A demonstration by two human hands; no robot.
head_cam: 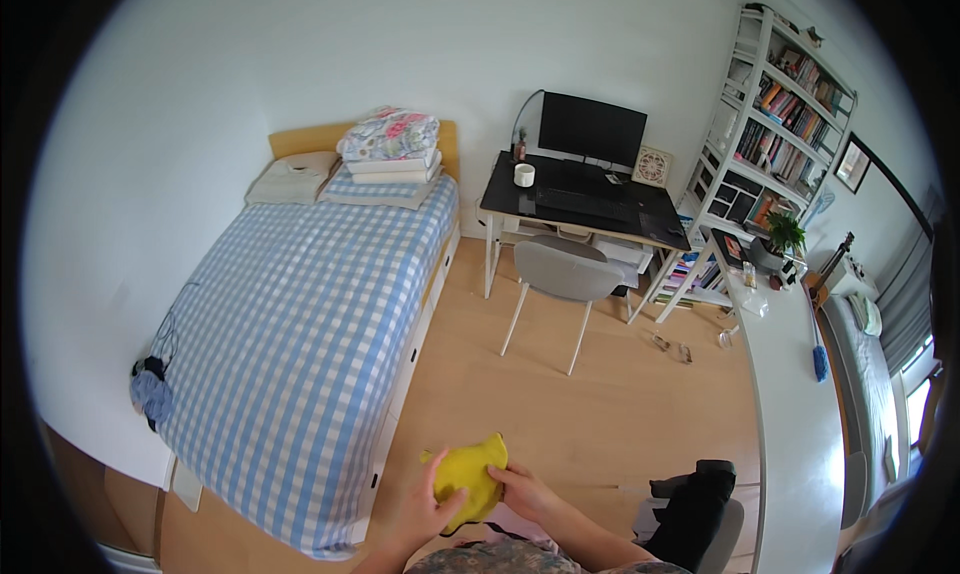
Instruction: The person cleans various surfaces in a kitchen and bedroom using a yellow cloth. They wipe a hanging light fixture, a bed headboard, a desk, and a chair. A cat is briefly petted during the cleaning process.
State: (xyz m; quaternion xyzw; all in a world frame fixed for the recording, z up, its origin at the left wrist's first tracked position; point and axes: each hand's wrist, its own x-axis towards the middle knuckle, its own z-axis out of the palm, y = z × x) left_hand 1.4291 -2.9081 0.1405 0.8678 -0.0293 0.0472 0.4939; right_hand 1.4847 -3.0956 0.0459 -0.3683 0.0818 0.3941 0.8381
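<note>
A yellow cloth (471, 478) is spread between my two hands, low in the middle of the view and in front of my body. My left hand (426, 510) holds its left side, with the fingers along the edge and the thumb on the front. My right hand (523, 491) pinches the right edge between thumb and fingers. A dark trim shows along the cloth's lower edge. Part of a pale pink item (519, 524) shows just below the cloth; what it is I cannot tell.
On the left is a bed with a blue checked cover (300, 311). Ahead stand a grey chair (566, 270) and a black-topped desk (585, 199). To the right are a long white table (795, 424), a bookshelf (757, 116) and a chair (727, 533) with black clothing on it.
</note>
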